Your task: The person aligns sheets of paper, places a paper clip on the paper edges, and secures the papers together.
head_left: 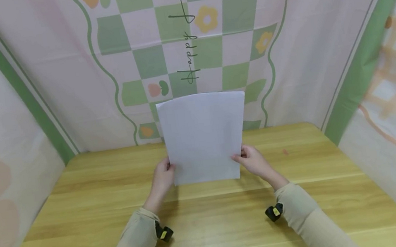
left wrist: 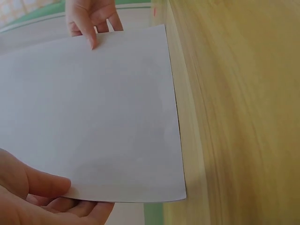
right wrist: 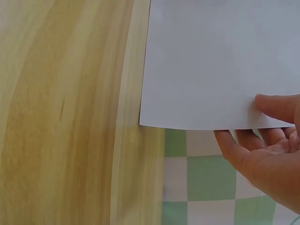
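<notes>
White paper [head_left: 203, 135], blank on the side that shows, stands upright over the wooden table, its top edge slightly bowed. My left hand [head_left: 163, 176] pinches its lower left edge, thumb on the near face and fingers behind. At the lower right edge my right hand [head_left: 257, 163] pinches it the same way. In the left wrist view the paper [left wrist: 93, 117] lies between the left hand [left wrist: 44, 197] and the right hand [left wrist: 93, 18]. The right wrist view has the right hand [right wrist: 272, 145] with its thumb on the paper [right wrist: 211, 61] and fingers beneath the edge.
The wooden table [head_left: 212, 230] spreads under both forearms. Behind it hangs a green and white checked curtain [head_left: 177, 55], with printed cloth at both sides. A small black device [head_left: 165, 233] is on the left wrist, another [head_left: 274, 212] on the right. A small reddish mark [head_left: 285, 151] lies at right.
</notes>
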The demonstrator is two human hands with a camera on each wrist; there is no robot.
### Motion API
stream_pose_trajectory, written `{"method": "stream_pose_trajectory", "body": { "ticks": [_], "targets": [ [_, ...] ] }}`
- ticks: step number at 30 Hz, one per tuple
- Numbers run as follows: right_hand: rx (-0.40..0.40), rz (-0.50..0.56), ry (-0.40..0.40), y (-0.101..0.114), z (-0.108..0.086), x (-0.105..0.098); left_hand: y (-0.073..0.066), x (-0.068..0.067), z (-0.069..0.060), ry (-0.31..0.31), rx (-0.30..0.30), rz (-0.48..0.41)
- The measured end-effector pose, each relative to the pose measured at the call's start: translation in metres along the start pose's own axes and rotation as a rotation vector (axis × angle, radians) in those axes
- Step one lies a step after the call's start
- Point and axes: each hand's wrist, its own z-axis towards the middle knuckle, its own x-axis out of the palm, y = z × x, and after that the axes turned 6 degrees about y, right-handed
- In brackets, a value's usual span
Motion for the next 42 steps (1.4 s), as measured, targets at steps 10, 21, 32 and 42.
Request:
{"method": "stream_pose_trajectory", "body": {
  "ticks": [10,21,32,42],
  "targets": [
    [0.001,-0.029,-0.033,0.0,0.0,0.001,-0.001,-0.001,-0.003,0.019,-0.028,-0.017],
    [-0.037,-0.043,-0.03,-0.002,0.0,0.002,0.0,-0.002,-0.006,0.059,-0.037,-0.073],
    [-0.011,-0.108,-0.005,-0.007,-0.002,0.001,0.009,-0.001,-0.006,0.062,-0.032,0.016],
    [0.038,-0.152,0.043,-0.013,-0.001,0.002,0.014,0.001,-0.008,0.073,-0.026,0.131]
  ]
}}
